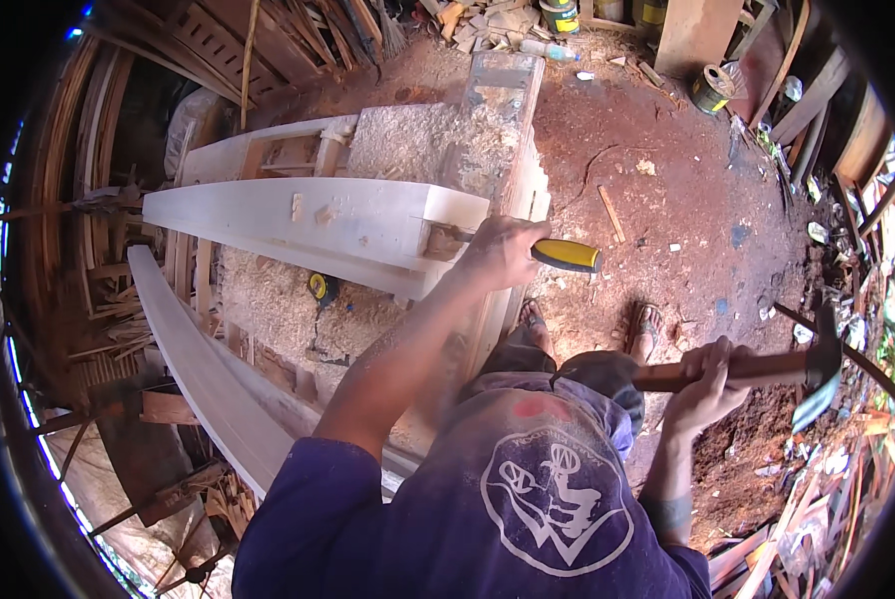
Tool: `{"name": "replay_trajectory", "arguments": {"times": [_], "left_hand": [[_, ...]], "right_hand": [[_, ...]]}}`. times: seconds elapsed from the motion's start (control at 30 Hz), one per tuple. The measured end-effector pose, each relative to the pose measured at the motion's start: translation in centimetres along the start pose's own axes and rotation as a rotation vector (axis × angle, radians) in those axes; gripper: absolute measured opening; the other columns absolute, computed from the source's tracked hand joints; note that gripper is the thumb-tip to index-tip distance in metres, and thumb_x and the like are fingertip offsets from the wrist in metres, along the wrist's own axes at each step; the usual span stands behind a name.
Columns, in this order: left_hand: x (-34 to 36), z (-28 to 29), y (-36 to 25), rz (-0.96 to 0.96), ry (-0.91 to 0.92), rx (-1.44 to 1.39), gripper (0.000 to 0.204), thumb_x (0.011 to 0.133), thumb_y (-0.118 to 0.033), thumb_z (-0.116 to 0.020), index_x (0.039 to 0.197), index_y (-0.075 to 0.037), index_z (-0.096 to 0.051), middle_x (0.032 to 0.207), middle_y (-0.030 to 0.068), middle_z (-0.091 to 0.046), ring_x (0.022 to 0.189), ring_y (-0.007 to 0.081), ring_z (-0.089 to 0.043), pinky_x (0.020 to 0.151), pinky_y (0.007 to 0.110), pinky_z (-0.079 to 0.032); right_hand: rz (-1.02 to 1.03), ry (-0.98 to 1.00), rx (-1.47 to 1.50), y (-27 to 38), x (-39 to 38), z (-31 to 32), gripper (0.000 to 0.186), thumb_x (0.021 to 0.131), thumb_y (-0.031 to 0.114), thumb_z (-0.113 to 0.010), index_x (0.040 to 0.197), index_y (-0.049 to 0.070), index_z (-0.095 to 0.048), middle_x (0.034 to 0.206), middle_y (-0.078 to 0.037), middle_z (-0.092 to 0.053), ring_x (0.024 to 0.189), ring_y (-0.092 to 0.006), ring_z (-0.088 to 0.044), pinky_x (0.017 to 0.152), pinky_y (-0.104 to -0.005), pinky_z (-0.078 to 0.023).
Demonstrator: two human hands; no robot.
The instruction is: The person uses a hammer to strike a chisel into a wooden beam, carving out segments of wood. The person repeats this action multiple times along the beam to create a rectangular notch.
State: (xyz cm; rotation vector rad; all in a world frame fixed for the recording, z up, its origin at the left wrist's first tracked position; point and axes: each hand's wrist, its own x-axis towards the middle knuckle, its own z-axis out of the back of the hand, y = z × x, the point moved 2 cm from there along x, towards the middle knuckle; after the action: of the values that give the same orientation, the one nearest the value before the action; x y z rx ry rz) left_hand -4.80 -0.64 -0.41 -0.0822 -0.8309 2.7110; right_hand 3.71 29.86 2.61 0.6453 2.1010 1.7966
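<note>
My left hand [505, 255] is closed around a chisel, whose yellow-and-black handle [567, 256] sticks out to the right. The chisel's blade points into a notch at the near end of a thick pale timber [298, 215], partly hidden by my fingers. Two small mortises show on the timber's top face. Out to the right, my right hand [707, 387] grips the wooden handle of an adze-like tool [787, 369]. Its metal head has a broad bluish blade and stands apart from the chisel.
Under the timber is a bench [502, 95] strewn with shavings. A yellow-and-black tape measure [319, 288] lies beside it. Another long curved board [203, 369] rests at left. Wood chips dot the red dirt floor [687, 210]; cans [712, 90] and scrap line the edges.
</note>
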Motion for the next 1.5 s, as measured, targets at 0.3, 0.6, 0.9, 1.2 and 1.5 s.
{"name": "replay_trajectory", "arguments": {"times": [0.3,0.6,0.9,1.2,1.5], "left_hand": [[-1.9,-1.0,1.8,-0.088,0.065,0.165,0.015,0.072,-0.010,-0.068,0.087,-0.013,-0.067,0.078,0.0100,-0.068,0.075,0.0329,-0.068,0.067,0.046,-0.053],[-2.2,1.4,1.1,-0.118,0.017,0.083,0.016,0.073,-0.011,-0.072,0.088,-0.012,-0.069,0.076,0.0104,-0.067,0.075,0.0325,-0.068,0.067,0.044,-0.052],[-7.5,19.0,7.2,0.139,-0.957,-1.208,0.035,0.102,-0.019,-0.049,0.069,-0.015,-0.037,0.058,-0.0054,-0.037,0.048,0.0064,-0.032,0.048,0.023,-0.030],[-3.2,1.7,-3.1,-0.029,-0.231,-0.151,0.014,0.083,-0.013,-0.076,0.074,-0.009,-0.066,0.067,0.0044,-0.066,0.057,0.0207,-0.064,0.055,0.038,-0.049],[-3.0,-1.8,-2.3,-0.093,-0.200,-0.062,0.015,0.071,-0.012,-0.074,0.084,-0.009,-0.067,0.073,0.0088,-0.067,0.068,0.0311,-0.068,0.062,0.044,-0.054]], "right_hand": [[-0.325,0.311,-0.185,-5.3,-2.9,0.5,0.015,0.091,-0.001,-0.056,0.085,0.010,-0.049,0.066,0.000,-0.050,0.045,-0.0058,-0.039,0.039,-0.0233,-0.033],[-0.199,0.740,-0.644,-4.0,-6.5,-3.8,0.014,0.090,0.014,-0.063,0.079,0.008,-0.058,0.063,-0.003,-0.056,0.060,-0.0161,-0.054,0.056,-0.0329,-0.043],[-0.316,0.448,-0.174,-5.9,-1.7,-0.4,0.019,0.092,0.003,-0.062,0.081,0.013,-0.050,0.058,0.004,-0.048,0.045,-0.0053,-0.040,0.040,-0.0237,-0.032],[-0.456,0.440,-0.375,-4.4,-2.2,-0.7,0.012,0.091,0.007,-0.065,0.083,0.008,-0.056,0.069,0.003,-0.053,0.059,-0.0058,-0.046,0.050,-0.0252,-0.036],[-0.513,0.228,-0.258,-5.9,-2.8,2.5,0.017,0.090,0.007,-0.068,0.081,0.008,-0.053,0.055,0.002,-0.049,0.041,-0.0061,-0.044,0.038,-0.0239,-0.031]]}}
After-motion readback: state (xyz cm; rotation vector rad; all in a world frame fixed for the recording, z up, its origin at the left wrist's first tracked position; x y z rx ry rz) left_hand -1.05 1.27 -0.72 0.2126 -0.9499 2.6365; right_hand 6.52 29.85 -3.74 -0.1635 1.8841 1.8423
